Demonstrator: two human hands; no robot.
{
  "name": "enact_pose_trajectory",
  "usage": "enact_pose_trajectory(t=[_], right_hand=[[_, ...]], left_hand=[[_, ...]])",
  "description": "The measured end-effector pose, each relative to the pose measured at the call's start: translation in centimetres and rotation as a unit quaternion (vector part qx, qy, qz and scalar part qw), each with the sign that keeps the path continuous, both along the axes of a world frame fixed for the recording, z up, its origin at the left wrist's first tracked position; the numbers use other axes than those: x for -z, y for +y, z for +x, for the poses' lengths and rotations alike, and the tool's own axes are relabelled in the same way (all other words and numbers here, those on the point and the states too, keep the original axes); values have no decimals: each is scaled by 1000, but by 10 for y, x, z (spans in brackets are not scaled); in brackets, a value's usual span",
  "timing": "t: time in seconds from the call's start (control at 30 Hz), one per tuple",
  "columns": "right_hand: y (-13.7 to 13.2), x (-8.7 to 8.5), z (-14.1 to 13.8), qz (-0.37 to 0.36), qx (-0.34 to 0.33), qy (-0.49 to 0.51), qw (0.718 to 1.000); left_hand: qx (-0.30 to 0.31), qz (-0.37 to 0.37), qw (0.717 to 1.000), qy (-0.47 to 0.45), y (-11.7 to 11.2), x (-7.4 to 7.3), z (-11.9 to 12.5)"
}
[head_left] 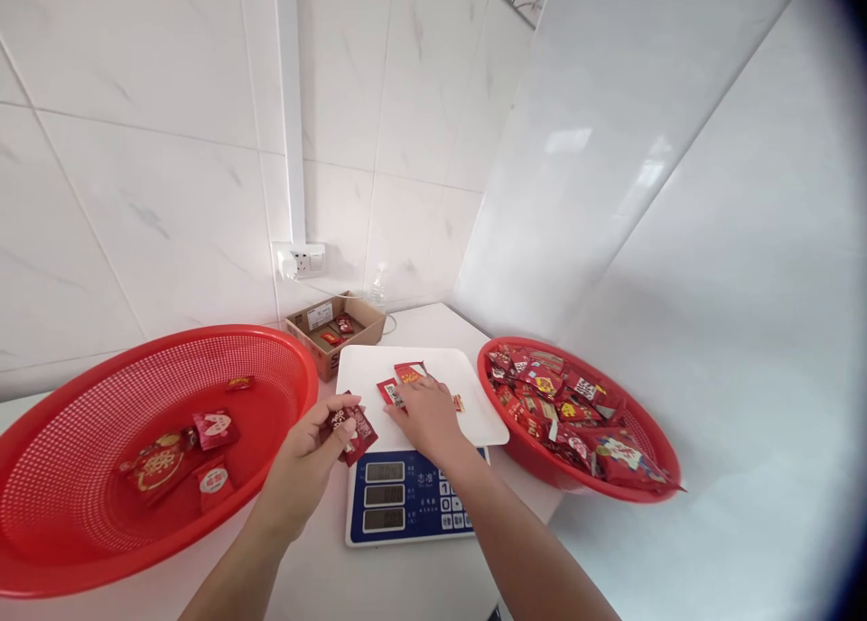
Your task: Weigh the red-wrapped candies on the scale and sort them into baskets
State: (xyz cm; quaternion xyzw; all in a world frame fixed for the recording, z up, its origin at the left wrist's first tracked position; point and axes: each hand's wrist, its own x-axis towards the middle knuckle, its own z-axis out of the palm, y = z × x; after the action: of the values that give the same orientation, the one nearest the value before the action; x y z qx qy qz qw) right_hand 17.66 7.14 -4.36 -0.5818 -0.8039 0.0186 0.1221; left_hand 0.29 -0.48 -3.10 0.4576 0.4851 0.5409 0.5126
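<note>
- here, the left hand (315, 440) holds a dark red, glossy, square-edged packet (360, 440) with pale print, its fingers clamped on it at the left front edge of the scale's tray.
- the right hand (430, 413) reaches over the tray, its fingers at red printed packets (409, 371) lying there; whether they are clamped on one, i cannot tell.
- the electronic scale, with a flat white tray (362, 368) and a blue front panel (424, 499) of grey displays and white keys, stands on the white worktop (308, 580).
- to the left, a large oval red plastic basket (169, 364) with perforated walls holds a few scattered red packets (215, 429).
- to the right, another oval red plastic basket (532, 463) holds a heap of red packets (542, 382), one poking past its rim.
- behind the scale, an open brown cardboard box (366, 337) holds some small red packets (344, 323), below a white wall socket (302, 260).
</note>
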Motion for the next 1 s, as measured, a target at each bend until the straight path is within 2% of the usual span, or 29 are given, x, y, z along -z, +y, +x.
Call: enact_pose_trajectory(t=[0.13,0.3,0.4,0.63,0.73,0.87,1.0], right_hand=[[2,4,-9,-11,2,-20,1000],[1,10,-3,-5,-31,78,996],[6,7,6,-6,-25,104,994],[30,-9,41,-49,100,43,993],[34,-7,44,-61,90,51,993],[34,-1,40,-43,71,91,992],[36,0,36,-8,52,172,984]], left_hand=[[-3,10,1000,5,1,1,-1],[0,1,1000,1,2,2,-1],[3,2,1000,7,1,3,-2],[7,-5,1000,0,0,0,-1],[8,-7,1000,5,-1,-3,0],[8,-10,1000,5,-2,-3,0],[13,-8,1000,-2,-2,-2,0]])
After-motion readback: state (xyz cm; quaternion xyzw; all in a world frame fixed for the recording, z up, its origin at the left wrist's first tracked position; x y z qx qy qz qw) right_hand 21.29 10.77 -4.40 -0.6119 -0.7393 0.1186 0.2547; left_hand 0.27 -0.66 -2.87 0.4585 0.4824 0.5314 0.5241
